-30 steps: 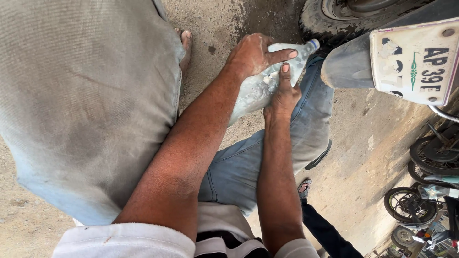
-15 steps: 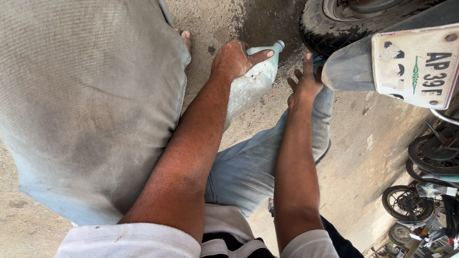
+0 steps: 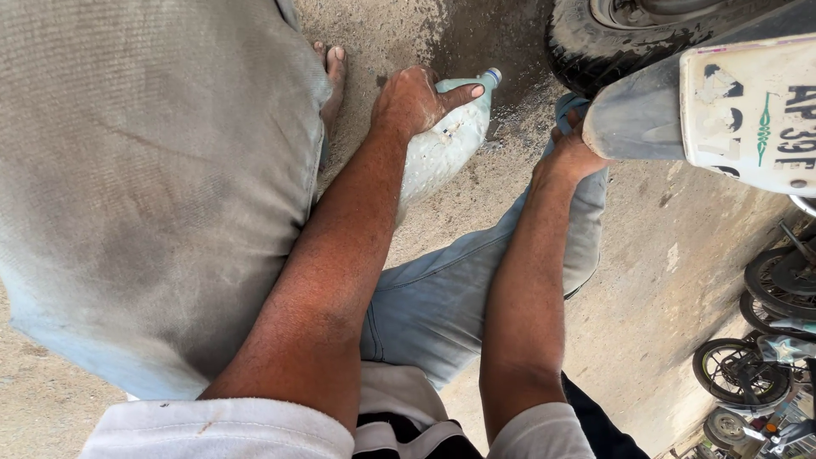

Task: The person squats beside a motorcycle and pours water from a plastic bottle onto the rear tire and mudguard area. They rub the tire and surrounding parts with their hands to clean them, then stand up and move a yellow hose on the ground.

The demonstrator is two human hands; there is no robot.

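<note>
My left hand (image 3: pixel 414 104) is wrapped around a clear plastic bottle (image 3: pixel 446 144) with a small blue cap, holding it tilted with the cap pointing away over the wet ground. My right hand (image 3: pixel 571 155) lies at the knee of my blue jeans (image 3: pixel 450 297), just under the grey rear mudguard (image 3: pixel 637 119) of a motorcycle. Its fingers are mostly hidden by the mudguard and the jeans fabric, so its grip is unclear.
A motorcycle rear tyre (image 3: pixel 586 42) and a white number plate (image 3: pixel 748 110) crowd the upper right. My other trouser leg, in grey cloth (image 3: pixel 144 195), fills the left, with a bare foot (image 3: pixel 333 72) beyond it. Parked motorcycles (image 3: pixel 756 374) stand at the lower right on dusty concrete.
My right hand has let go of the bottle and moved right to the knee under the mudguard. My left hand now holds the bottle alone, shifted slightly left.
</note>
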